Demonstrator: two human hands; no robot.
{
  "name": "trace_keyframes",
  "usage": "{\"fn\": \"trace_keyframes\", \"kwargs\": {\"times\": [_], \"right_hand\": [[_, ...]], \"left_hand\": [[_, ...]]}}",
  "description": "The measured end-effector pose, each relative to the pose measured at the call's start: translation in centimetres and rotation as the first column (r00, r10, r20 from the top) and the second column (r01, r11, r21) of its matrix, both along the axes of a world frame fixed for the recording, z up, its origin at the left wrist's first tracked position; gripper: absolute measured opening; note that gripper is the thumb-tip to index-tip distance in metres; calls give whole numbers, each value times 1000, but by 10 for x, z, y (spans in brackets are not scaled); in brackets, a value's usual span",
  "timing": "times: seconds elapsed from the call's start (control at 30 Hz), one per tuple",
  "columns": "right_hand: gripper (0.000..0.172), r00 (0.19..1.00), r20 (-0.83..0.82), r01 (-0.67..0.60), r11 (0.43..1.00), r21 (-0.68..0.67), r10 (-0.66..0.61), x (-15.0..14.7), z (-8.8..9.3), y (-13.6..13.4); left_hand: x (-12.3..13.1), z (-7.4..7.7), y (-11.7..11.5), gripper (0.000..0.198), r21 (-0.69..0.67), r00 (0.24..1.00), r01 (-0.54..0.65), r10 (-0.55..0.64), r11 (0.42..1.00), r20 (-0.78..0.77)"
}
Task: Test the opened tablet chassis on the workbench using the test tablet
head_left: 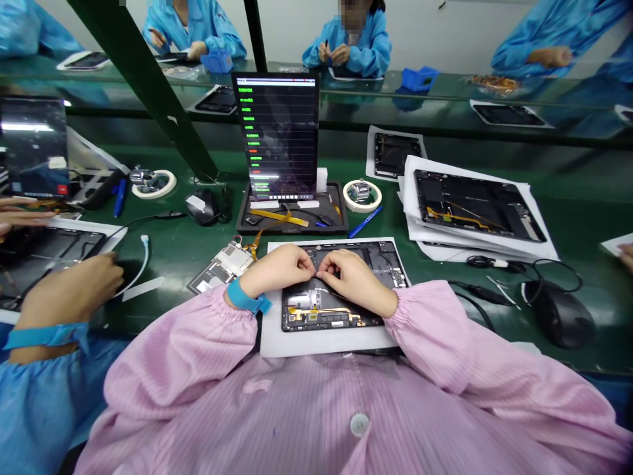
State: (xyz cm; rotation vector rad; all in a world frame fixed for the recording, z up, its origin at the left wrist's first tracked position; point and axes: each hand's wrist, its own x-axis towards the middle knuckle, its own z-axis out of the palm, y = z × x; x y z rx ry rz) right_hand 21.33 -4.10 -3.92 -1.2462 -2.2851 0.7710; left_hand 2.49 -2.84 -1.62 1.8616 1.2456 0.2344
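Observation:
An opened tablet housing (346, 300) with black inner parts and a copper-coloured ribbon cable lies on a white sheet (281, 344) before me. Over its middle, my left hand (284, 267), with a blue wrist strap (244, 298), has its fingertips pinched together. My right hand (353, 277) pinches right beside it, the fingertips of both nearly touching. Whatever lies between the fingers is too small or hidden to make out. Left of the housing, a circuit board (232, 257) with an orange flex cable (257, 243) rests on the green table.
Behind the housing, a lit test screen (277, 138) stands in a black tray (297, 227). A tape roll (362, 196) and blue pen (364, 222) lie near it. Stacked tablet housings (479, 204) and a mouse (564, 313) are at right. A co-worker's hand (69, 290) is at left.

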Motion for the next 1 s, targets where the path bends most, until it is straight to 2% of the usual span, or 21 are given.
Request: {"fn": "trace_keyframes", "kwargs": {"times": [0.27, 0.37, 0.5, 0.6, 0.7, 0.77, 0.8, 0.83, 0.87, 0.93, 0.97, 1.0], "right_hand": [[10, 1000, -1, -18, 1000, 16, 18, 1, 2, -1], [7, 994, -105, 11, 999, -41, -15, 3, 2, 0], [7, 931, -332, 97, 979, -177, -153, 7, -1, 5], [7, 911, -371, 102, 970, -221, -180, 10, -3, 8], [8, 911, -383, 80, 976, -200, -153, 12, -6, 9], [8, 914, -382, 70, 981, -182, -136, 12, -9, 10], [9, 918, -375, 67, 982, -175, -130, 13, -11, 10], [9, 924, -363, 64, 983, -170, -122, 13, -12, 11], [9, 931, -347, 59, 985, -162, -113, 13, -13, 12], [9, 947, -308, 46, 988, -146, -89, 13, -12, 12], [10, 953, -292, 40, 990, -138, -79, 14, -12, 12], [10, 958, -280, 32, 990, -134, -69, 14, -11, 11]], "left_hand": [[3, 0, -1, 17, 19, 1000, -21, 21, 1000, -5], [6, 1, -2, 16, 34, 1000, -26, 26, 999, -4], [8, 0, -2, 15, 18, 1000, -28, 28, 999, 2], [8, -2, -3, 14, 22, 999, -38, 38, 999, 25], [5, 0, -2, 16, 4, 998, 13, -14, 1000, 58], [3, 6, 2, 22, 48, 997, 14, -18, 999, 74], [2, 10, 5, 25, 130, 997, -34, 24, 991, 78], [2, 15, 9, 28, 253, 992, -112, 95, 961, 78], [3, 18, 15, 29, 395, 979, -202, 187, 896, 77], [6, 23, 30, 33, 636, 924, -329, 376, 698, 66], [8, 22, 39, 37, 709, 894, -349, 445, 612, 56], [9, 20, 49, 41, 755, 868, -355, 494, 552, 47]]}}
